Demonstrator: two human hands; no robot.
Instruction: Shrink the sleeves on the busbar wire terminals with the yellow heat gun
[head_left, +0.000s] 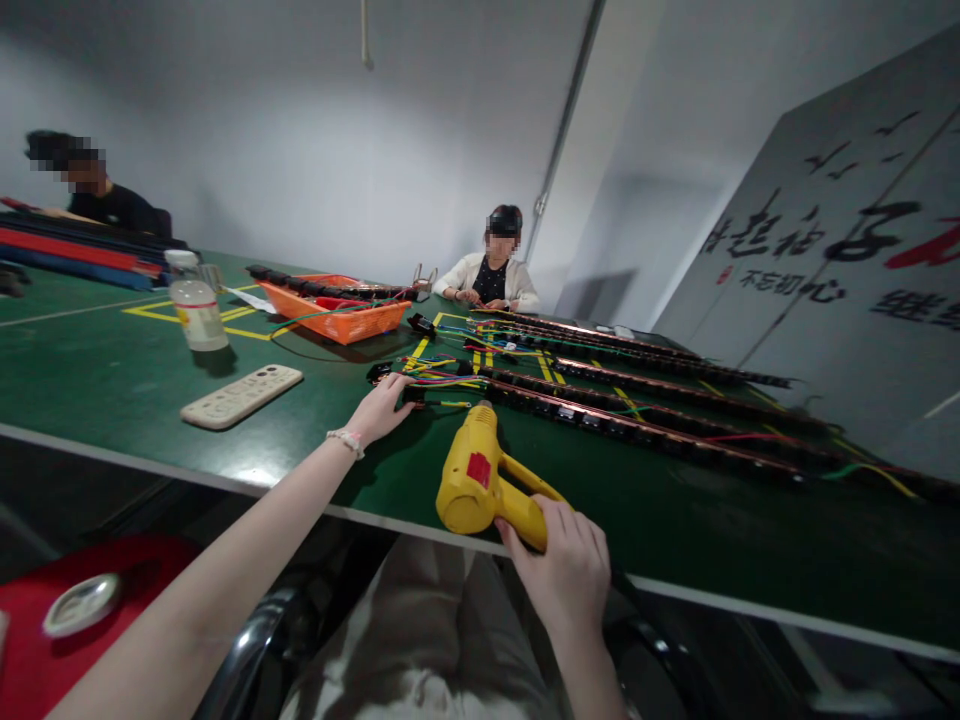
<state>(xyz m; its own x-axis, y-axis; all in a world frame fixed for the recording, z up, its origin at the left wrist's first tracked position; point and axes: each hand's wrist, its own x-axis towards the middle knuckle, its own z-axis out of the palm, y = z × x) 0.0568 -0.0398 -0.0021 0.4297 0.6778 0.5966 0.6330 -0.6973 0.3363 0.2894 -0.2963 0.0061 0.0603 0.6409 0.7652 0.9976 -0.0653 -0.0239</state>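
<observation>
In my right hand (566, 560) is a yellow heat gun (469, 475), gripped by its handle. Its nozzle points away from me, towards a bundle of coloured wires (450, 381). My left hand (381, 408) reaches forward to the left end of those wires, its fingers closed around them near a small black connector (381, 372). Exactly which wires lie between the fingertips is hidden. A yellow-green wire end (455, 404) lies just in front of the nozzle. The wires run into a long, dark wrapped harness (600, 418) stretching to the right.
Several more long harnesses (637, 378) lie across the green table (337, 350). An orange basket (345, 322), a clear bottle (196, 305) and a beige phone-like object (241, 397) stand or lie to the left. One person sits opposite; another sits far left.
</observation>
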